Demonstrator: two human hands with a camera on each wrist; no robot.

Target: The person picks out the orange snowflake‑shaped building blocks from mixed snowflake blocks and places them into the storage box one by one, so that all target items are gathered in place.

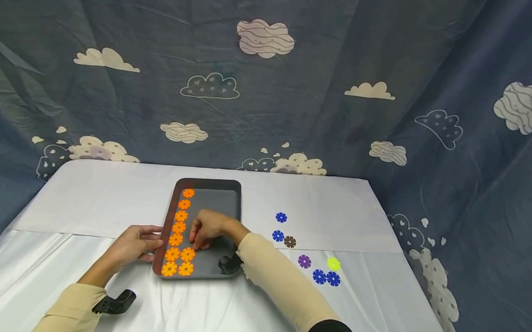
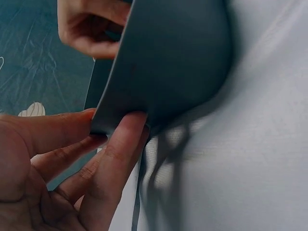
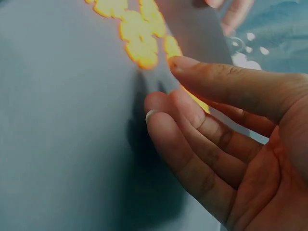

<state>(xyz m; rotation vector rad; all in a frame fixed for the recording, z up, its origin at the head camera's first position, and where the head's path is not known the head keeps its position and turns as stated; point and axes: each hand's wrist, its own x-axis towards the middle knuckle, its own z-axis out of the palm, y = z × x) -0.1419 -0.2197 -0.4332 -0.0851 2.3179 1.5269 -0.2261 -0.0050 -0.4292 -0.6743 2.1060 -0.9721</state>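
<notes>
A dark grey baking tray [image 1: 216,203] lies on the white cloth. Notched orange discs [image 1: 179,227] form a column along its left side, with two more beside the column's lower end. My left hand [image 1: 133,247] pinches the tray's left rim between thumb and fingers, as the left wrist view shows. Over the tray, my right hand [image 1: 211,228] reaches down close to the upper orange disc [image 1: 187,254] of that short second column. In the right wrist view its fingers [image 3: 168,139] are loosely bent, the thumb stands apart from them, and no disc shows between.
Right of the tray lie loose notched discs: several blue ones [image 1: 281,217], a brown one [image 1: 290,241], a purple one [image 1: 304,261] and a yellow-green one [image 1: 334,264]. The right sleeve [image 1: 284,284] passes near them. A dark cloud-patterned curtain [image 1: 294,113] hangs behind the table.
</notes>
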